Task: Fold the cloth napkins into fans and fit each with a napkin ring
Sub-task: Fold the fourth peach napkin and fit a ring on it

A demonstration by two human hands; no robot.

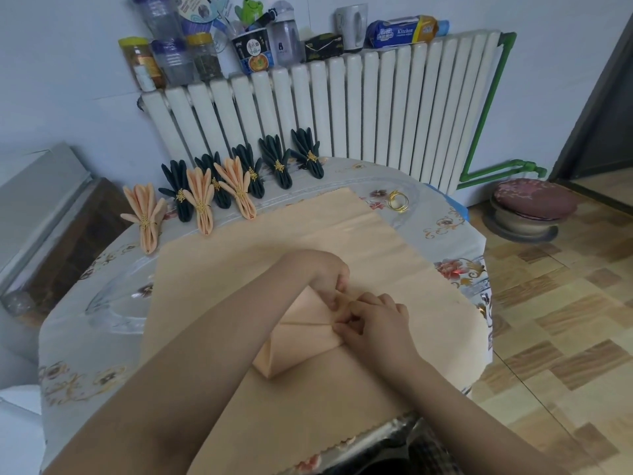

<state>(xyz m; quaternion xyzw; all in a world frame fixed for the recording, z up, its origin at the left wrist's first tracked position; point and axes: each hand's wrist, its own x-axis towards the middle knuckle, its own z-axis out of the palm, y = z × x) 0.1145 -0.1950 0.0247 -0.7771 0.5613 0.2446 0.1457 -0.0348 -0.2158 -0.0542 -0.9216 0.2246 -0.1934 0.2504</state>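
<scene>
A peach cloth napkin (301, 341) lies partly pleated on top of a larger flat peach cloth (342, 234) in the middle of the table. My left hand (329, 275) pinches the upper pleats at the napkin's gathered point. My right hand (373, 320) pinches the same point from the right, fingers curled over the folds. A loose gold napkin ring (398, 201) lies at the far right of the table. Along the far left edge stand finished fans with gold rings: several dark green ones (277, 166) and three peach ones (236, 186).
The round table (78, 330) has a floral cover and a glass top. A white radiator (376, 108) stands behind it, with bottles, jars and boxes on its top. A cushioned stool (531, 204) sits on the floor at the right.
</scene>
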